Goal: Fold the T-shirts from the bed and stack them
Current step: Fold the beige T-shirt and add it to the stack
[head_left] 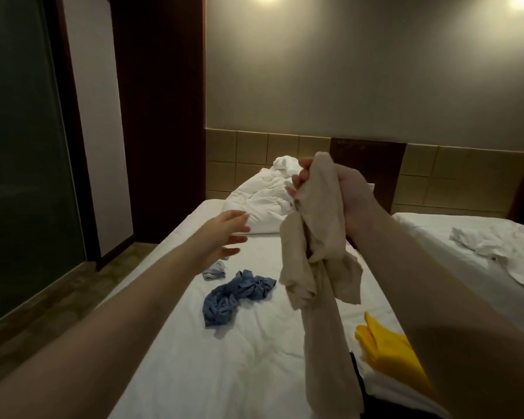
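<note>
**A:** In the head view, what is my right hand doing?

**B:** Your right hand (pixel 353 195) is gripping a crumpled beige cotton T-shirt (pixel 321 225) in the centre of the frame. Your fingers are curling round its bunched top. You are holding it up above the white-sheeted bed (pixel 179 373), and the cloth is hanging in a long twisted strip down to the bottom edge.

**A:** And my left?

**B:** Your left hand (pixel 224 238) is reaching forward at centre left. Its fingers are straight and spread, and it is holding nothing. It is hovering over the bed, apart from the beige shirt.

**A:** What is lying on the sheet?

**B:** A crumpled blue T-shirt (pixel 236 297) is lying just below centre, to the left of the hanging beige cloth. A small grey-and-white cloth piece (pixel 214 273) is lying just under your left hand, and I cannot tell what it is. A rumpled white duvet (pixel 260 201) is sitting bunched at the far end of the bed, behind both hands.

**A:** And on the right side of the frame?

**B:** A bright yellow glove-shaped item (pixel 387 352) is showing at lower right, partly hidden behind your right forearm. A second white bed (pixel 430 234) is standing at the right edge, and a crumpled white garment (pixel 493 249) is lying on it.
</note>
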`<state>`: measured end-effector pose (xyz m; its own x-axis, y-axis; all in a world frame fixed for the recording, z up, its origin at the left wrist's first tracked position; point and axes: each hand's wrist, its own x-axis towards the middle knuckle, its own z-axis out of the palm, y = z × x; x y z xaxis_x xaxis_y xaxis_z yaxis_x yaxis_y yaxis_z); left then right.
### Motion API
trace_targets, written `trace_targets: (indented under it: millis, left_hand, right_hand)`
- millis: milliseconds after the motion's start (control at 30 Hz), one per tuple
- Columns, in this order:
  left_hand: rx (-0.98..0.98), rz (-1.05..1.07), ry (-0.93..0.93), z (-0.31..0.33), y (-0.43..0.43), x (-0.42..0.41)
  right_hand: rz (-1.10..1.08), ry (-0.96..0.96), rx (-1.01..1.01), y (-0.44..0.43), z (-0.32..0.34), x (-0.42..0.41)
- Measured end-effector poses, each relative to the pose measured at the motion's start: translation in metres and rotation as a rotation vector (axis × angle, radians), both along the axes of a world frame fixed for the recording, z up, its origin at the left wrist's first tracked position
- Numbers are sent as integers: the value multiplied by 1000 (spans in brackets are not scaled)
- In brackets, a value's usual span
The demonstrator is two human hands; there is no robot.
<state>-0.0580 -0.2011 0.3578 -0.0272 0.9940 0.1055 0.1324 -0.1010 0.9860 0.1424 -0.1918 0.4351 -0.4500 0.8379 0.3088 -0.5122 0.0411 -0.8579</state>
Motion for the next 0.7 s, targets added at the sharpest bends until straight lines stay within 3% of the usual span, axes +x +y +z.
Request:
trace_targets:
  millis: [100,200,267,367,433,500,600,700]
  left_hand:
    - [-105,-164,141,-4,3,31]
    - [-324,-346,41,-14,-5,55]
    - [-345,-432,-26,-20,-10,58]
    - [-270,-430,-159,-20,-7,44]
    - [-195,-283,-223,-16,-2,31]
    - [-84,-129,-292,-8,2,20]
    - [68,-60,-397,8,-3,12]
    - [167,-36,-415,22,-7,13]
  right_hand:
    - [177,-162,14,-5,-7,-10]
    - [199,-377,85,-5,-13,-9]
    - [141,-436,99,-2,-19,-1]
    - [95,-389,27,4,-30,23]
    - [119,-374,-6,7,-38,47]
    - [224,-372,-9,9,-47,66]
    - [383,-373,-58,13,-59,81]
    - [314,-442,-108,10,-62,71]
